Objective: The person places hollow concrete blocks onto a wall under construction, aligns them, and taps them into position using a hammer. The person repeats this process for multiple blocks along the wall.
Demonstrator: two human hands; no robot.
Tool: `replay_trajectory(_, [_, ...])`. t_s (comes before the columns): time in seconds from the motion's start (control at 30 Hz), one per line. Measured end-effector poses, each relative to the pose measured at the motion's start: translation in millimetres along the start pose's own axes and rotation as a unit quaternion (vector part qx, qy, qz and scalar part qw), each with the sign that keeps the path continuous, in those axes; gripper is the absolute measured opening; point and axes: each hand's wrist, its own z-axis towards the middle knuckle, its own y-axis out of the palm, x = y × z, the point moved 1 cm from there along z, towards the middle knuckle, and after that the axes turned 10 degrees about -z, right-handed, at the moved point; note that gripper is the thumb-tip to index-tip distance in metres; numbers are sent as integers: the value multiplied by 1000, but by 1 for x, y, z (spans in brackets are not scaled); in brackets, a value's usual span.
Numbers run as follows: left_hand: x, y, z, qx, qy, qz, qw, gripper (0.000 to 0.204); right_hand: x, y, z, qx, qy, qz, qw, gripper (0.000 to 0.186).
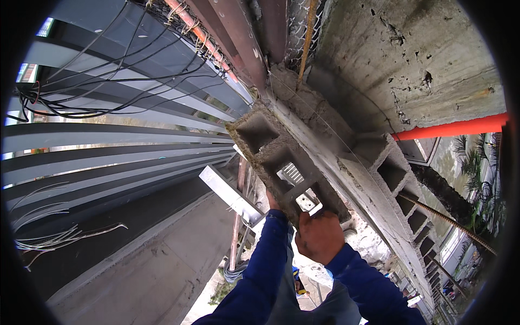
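Observation:
A grey hollow concrete block (pixel 301 187) with open cells lies slantwise in front of me, alongside the wall's edge. My right hand (pixel 320 236) is closed over its near end, with the fingers curled into the end cell. On the block's left side, my left hand (pixel 272 201) grips from the side and below; most of its fingers are hidden by the block and the blue sleeve. Light shows through two of the cells. A thin string (pixel 325 120) runs along the wall just right of the block.
A block wall (pixel 374 189) with open cells stretches down the right, with a rusty rebar (pixel 449 225) sticking out. Grey slats (pixel 119 138) and black cables (pixel 81 111) fill the left. A concrete face (pixel 411 65) stands upper right. Below are a white metal piece (pixel 227 192) and poles.

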Motion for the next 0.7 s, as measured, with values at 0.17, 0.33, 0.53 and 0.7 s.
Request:
replay_trajectory(0.17, [-1,23,28,23,14,-13,1000,51,11,-2,15,-5,-20,-33,999,27])
replay_trajectory(0.33, [17,35,51,16,29,-10,999,53,19,-3,29,19,-30,-52,998,28])
replay_trajectory(0.53, [17,54,65,25,17,-8,1000,55,40,12,34,55,-24,-40,997,30])
replay_trajectory(0.7, [14,61,74,30,15,4,999,57,54,14,45,73,-58,-75,993,37])
